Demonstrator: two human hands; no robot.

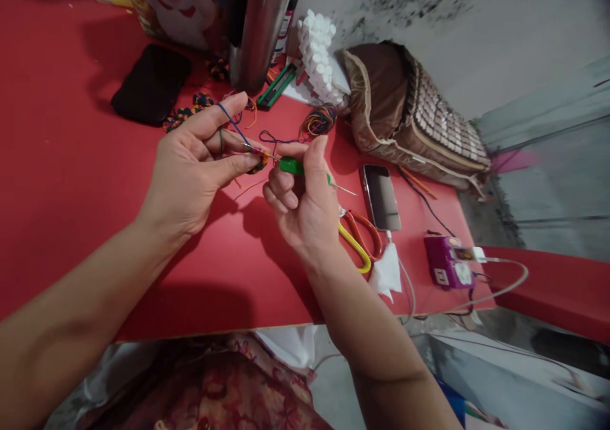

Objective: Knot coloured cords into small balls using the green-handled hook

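Observation:
My left hand (pixel 200 150) pinches a small multicoloured crochet piece (pixel 260 159) between thumb and fingers. Dark blue yarn (pixel 233 124) runs over its raised index finger. In my right hand (pixel 307 195) is a crochet hook with a green handle (pixel 291 166), gripped between thumb and fingers. The hook's thin metal tip meets the piece at my left fingertips, and a second thin metal end sticks out to the right of the hand. A ball of mixed dark and orange yarn (pixel 320 120) lies just beyond the hands.
Around the red table (pixel 71 182) are a black pouch (pixel 151 84), a metal bottle (pixel 260 30), a green cutter (pixel 276 87), scissors (pixel 355 242), a phone (pixel 381 198) on a cable, a purple power adapter (pixel 448 262) and a brown cushion (pixel 410 106).

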